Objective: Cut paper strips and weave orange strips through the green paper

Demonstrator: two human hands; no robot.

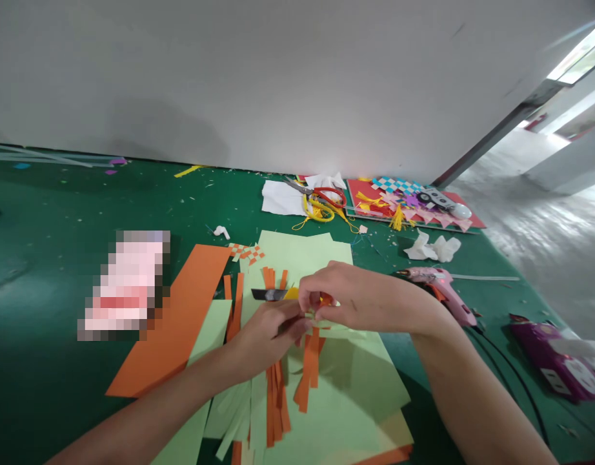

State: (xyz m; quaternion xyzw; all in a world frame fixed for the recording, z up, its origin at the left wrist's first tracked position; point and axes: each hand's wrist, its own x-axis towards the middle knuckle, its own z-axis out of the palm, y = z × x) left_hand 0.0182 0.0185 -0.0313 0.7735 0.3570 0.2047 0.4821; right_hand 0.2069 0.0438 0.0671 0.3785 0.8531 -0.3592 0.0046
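Your left hand (277,326) and right hand (340,298) had fingers curled close together over green paper (356,381); orange strips (311,363) extended toward you from just below your fingertips, whether pinched I couldn't tell.

The wide, flat tabletop (195,206) was deep green, the large pale-green paper sheets (355,400) a softer, mintier shade. Against them the narrow orange paper strips (271,413) stood out, close in hue to the long orange paper rectangle (171,323). Small woven paper scraps (253,255) showed an orange-and-pale check; a woven paper band (397,186) was checked blue and white. I saw a pink plastic glue gun (458,305) and a yellow thread tassel (398,219). One pixelated oblong (133,268) looked pale pink, red-striped, as far as I could tell.
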